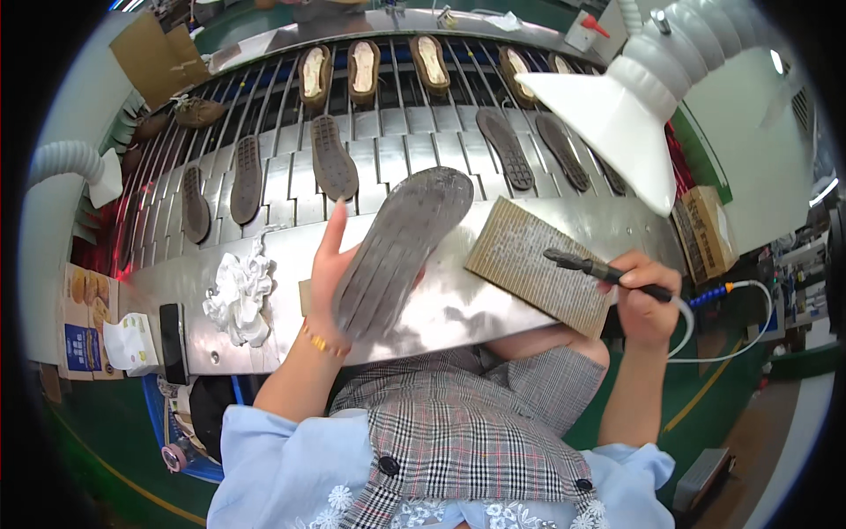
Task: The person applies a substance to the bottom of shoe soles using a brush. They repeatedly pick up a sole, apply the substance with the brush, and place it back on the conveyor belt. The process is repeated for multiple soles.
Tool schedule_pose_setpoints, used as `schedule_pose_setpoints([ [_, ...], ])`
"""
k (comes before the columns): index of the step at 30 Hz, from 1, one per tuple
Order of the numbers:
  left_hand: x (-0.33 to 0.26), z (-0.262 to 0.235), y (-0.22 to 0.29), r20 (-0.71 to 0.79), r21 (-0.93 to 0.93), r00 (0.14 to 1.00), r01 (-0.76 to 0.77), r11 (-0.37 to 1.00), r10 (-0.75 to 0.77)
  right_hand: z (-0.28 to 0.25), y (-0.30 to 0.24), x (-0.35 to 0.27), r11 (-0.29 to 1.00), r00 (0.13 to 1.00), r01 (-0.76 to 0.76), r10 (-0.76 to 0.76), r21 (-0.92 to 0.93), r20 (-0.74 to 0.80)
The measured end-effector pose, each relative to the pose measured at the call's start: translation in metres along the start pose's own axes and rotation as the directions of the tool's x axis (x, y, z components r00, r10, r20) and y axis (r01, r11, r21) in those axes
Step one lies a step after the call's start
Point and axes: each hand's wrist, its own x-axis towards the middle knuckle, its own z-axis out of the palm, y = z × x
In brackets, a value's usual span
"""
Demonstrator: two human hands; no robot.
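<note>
A dark grey shoe sole [401, 256] is held up at a tilt over the bench edge by my left hand [335, 256]. That hand lies along and behind the sole, so some of its fingers are hidden. In my right hand [648, 295] is a black-handled brush [608, 273] fed by a thin tube [762, 304]. Its dark tip hangs over a ribbed cardboard piece [533, 264] with greyish smears, apart from the sole. More soles, such as one at the centre left [335, 159] and one at the right [505, 150], lie on the metal slats beyond.
Shoe uppers [362, 70] stand on the far rollers [392, 75]. A white extraction hood [617, 123] hangs at the upper right. Crumpled white tissue [242, 291], a phone [173, 342] and a tissue pack [132, 344] are at the left. A carton [707, 231] stands at the right.
</note>
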Motion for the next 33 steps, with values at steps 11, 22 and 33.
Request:
schedule_pose_setpoints([
  [11, 0.135, -0.158, 0.158, -0.031, 0.542, 0.213, 0.824, -0.163, 0.976, 0.024, 0.034, -0.056, 0.954, 0.939, -0.161, 0.227, 0.254, -0.258],
  [22, 0.052, -0.040, 0.103, -0.215, 0.435, 0.881, -0.301, 0.849, 0.422, 0.054, 0.033, -0.053, 0.860, 0.864, -0.154, 0.356, 0.486, -0.357],
  [33, -0.033, 0.016, -0.059, 0.143, 0.220, 0.939, -0.337, 0.915, 0.312, 0.147, 0.018, -0.021, 0.736, 0.830, -0.424, 0.549, 0.528, -0.098],
])
